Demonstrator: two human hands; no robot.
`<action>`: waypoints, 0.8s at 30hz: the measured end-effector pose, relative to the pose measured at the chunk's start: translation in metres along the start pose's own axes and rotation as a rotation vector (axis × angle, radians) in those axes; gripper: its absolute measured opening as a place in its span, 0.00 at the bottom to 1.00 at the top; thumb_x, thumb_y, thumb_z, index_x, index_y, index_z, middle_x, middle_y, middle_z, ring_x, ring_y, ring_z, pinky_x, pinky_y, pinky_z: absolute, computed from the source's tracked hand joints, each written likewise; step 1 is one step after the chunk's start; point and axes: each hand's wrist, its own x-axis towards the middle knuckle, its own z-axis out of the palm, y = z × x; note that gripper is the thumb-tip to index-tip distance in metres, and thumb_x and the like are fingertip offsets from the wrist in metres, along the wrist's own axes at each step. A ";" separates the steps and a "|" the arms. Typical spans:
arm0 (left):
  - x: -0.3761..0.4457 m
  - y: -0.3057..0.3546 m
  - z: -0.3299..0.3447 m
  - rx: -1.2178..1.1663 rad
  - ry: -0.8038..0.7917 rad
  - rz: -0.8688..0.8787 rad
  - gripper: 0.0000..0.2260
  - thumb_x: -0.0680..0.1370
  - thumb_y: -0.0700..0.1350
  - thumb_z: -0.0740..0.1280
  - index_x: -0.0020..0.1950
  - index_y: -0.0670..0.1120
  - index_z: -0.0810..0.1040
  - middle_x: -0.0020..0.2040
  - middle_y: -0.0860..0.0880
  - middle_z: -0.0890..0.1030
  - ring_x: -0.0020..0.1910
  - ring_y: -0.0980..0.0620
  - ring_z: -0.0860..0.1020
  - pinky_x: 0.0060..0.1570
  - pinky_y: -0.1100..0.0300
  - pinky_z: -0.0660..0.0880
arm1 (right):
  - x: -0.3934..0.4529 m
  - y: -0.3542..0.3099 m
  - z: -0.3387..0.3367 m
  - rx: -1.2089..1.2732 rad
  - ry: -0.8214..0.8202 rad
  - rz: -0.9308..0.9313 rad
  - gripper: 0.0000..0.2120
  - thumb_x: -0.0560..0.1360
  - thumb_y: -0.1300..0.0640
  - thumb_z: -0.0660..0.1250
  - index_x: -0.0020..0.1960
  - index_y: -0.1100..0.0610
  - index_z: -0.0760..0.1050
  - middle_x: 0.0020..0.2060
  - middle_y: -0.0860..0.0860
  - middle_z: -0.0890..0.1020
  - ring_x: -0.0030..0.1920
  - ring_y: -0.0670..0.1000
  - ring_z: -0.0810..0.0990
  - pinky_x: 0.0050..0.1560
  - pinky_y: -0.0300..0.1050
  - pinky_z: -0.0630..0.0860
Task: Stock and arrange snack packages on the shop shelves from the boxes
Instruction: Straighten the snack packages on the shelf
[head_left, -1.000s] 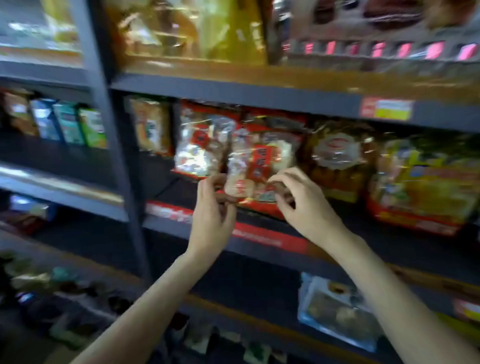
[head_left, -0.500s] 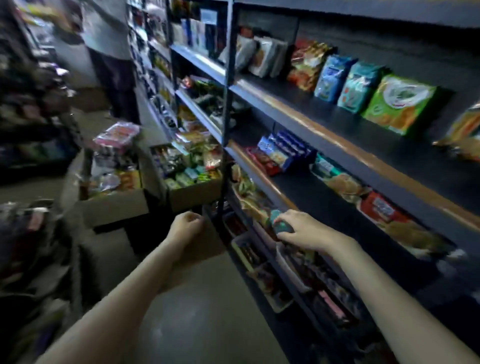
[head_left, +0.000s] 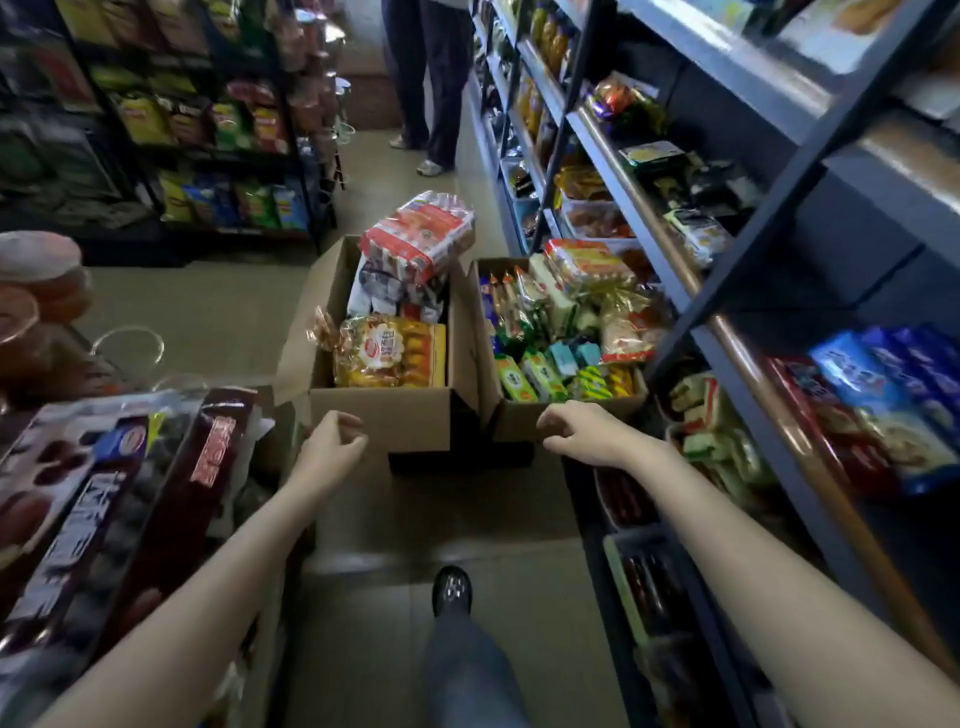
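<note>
Aisle stock, as we count it from left to right.

Far left: one dark shelf rack (head_left: 208, 135) of chip bags, too blurred for us to count. Near left, one open carton with dark red flat packs (head_left: 130, 499) lying on top; we make out two.

Left hand (head_left: 332, 447): one, held out over the floor, fingers loosely curled, nothing in it. It hangs just short of the near wall of the left box.

Cardboard boxes on the floor: two, side by side, touching or nearly so. Left box (head_left: 384, 415): one yellow snack bag (head_left: 389, 353) at the front, dark-and-white packs behind it, one red-and-white multipack (head_left: 421, 236) stacked on top, standing above the rim. Right box (head_left: 519, 421): many small packs, green, yellow, teal and red, too many and too close for us to count.

Right hand (head_left: 582, 431): one, fingers loosely bent, holding nothing, just before the near wall of the right box.

Below, between our arms: one shoe (head_left: 452, 590) and a trouser leg on the floor (head_left: 218, 312).

Behind the boxes: one other person's legs (head_left: 426, 83), standing in the aisle.

Right: grey shelves (head_left: 779, 260), several tiers, with blue packs (head_left: 883, 374) and green packs (head_left: 711, 415) on the lower tiers.
</note>
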 end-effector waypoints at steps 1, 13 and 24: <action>0.029 0.007 0.003 0.023 -0.008 -0.003 0.07 0.78 0.39 0.63 0.55 0.44 0.70 0.52 0.43 0.77 0.52 0.45 0.77 0.55 0.47 0.75 | 0.033 0.004 -0.009 0.000 0.003 0.014 0.15 0.78 0.56 0.63 0.63 0.58 0.72 0.61 0.55 0.75 0.59 0.54 0.74 0.56 0.44 0.71; 0.248 0.049 -0.022 0.160 0.057 -0.135 0.17 0.77 0.42 0.65 0.64 0.39 0.69 0.61 0.41 0.74 0.61 0.43 0.73 0.60 0.48 0.72 | 0.289 -0.053 -0.056 0.001 -0.051 -0.023 0.20 0.78 0.58 0.60 0.69 0.59 0.66 0.65 0.58 0.67 0.66 0.60 0.67 0.64 0.52 0.68; 0.374 0.007 -0.035 1.170 -0.275 -0.167 0.34 0.73 0.45 0.70 0.75 0.52 0.56 0.76 0.46 0.57 0.72 0.38 0.56 0.68 0.44 0.59 | 0.379 -0.091 -0.019 0.156 -0.204 -0.079 0.26 0.77 0.59 0.63 0.73 0.56 0.60 0.70 0.55 0.66 0.69 0.55 0.66 0.67 0.50 0.68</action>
